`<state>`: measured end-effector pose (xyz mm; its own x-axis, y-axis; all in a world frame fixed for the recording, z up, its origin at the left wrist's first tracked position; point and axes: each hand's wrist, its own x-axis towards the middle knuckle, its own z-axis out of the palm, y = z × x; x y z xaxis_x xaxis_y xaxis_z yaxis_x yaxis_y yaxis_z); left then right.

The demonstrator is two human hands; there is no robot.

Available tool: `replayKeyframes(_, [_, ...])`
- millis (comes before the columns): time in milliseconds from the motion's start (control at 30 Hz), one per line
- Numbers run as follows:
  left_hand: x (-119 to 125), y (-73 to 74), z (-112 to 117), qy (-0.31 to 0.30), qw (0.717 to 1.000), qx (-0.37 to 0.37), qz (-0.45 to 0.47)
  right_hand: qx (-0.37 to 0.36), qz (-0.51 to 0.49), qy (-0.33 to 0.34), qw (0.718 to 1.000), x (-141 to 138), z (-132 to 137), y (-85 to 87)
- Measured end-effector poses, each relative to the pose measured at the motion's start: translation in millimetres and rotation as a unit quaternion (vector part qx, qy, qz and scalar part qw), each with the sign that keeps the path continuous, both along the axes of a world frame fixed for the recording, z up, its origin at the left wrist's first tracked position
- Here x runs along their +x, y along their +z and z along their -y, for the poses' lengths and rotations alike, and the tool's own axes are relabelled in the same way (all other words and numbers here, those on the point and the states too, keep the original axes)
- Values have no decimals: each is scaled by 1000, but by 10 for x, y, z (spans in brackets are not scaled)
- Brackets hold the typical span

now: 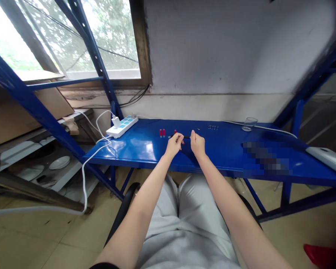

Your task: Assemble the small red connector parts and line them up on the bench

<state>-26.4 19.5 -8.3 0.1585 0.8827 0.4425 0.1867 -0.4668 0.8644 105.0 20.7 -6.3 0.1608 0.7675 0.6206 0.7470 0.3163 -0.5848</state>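
Just above the blue table [140,130], my left hand [174,145] pinches one side of a slim black rod [187,137]. My right hand [198,143] is closed around the other end. The rod spans the gap between both hands; its exact kind is too small to make out, and the fingers cover much of it. Left of the hands, two small red cylinders [162,133] stand side by side. Another red cylinder [175,131] shows just behind my left hand, partly hidden by it. Several tiny metallic pieces [213,127] lie behind and right of my right hand.
A white power strip [122,127] with a plug and cable occupies the table's left end. Toward the right are a clear glass [249,123], a blurred-out dark object [264,158] and a white device [329,158]. Blue frame posts [298,119] rise at both sides.
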Motion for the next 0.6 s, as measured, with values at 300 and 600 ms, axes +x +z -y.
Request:
replayKeyframes(300, [6,4,-4,46,999,-16,-26,-1,-6,22,1000,-20,38,36])
replayKeyframes(600, [-13,38,28,47,998,-34,-22,-1,-17,37,999,-8,34,15])
